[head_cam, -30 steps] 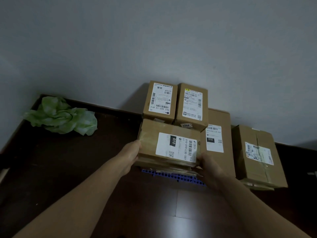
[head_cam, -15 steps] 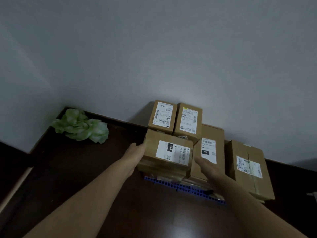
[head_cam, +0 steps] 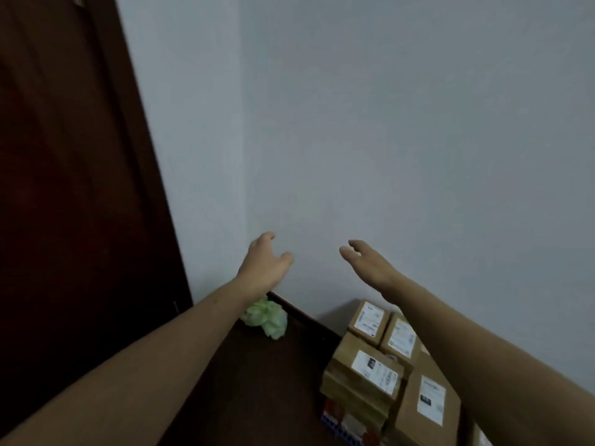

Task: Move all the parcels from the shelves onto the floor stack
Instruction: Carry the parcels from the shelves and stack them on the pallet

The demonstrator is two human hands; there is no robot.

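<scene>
The fingers [head_cam: 268, 237] of the left hand [head_cam: 262, 263] are loosely spread with the thumb apart, and the right hand [head_cam: 367, 262] shows straight, relaxed fingers; both hands hold nothing and hang in front of the bare wall [head_cam: 386, 123], well above the parcels. Below the right forearm sits the floor stack [head_cam: 370, 391], against the wall: a front parcel [head_cam: 363, 378] with a black-marked label lies on top, two small parcels [head_cam: 370, 320] stand side by side behind it, and a larger parcel [head_cam: 425, 400] lies just beside it, with a blue strip [head_cam: 335, 424] at the base. A green crumpled wad [head_cam: 267, 318] lies in the corner of the dark floor [head_cam: 264, 381], beside a dark wooden door [head_cam: 64, 188]. No shelves are in view, so the step looks like a return for the next parcel: take it with both palms on opposite sides, carry it level, and set it on a flat top without nudging the front parcel
</scene>
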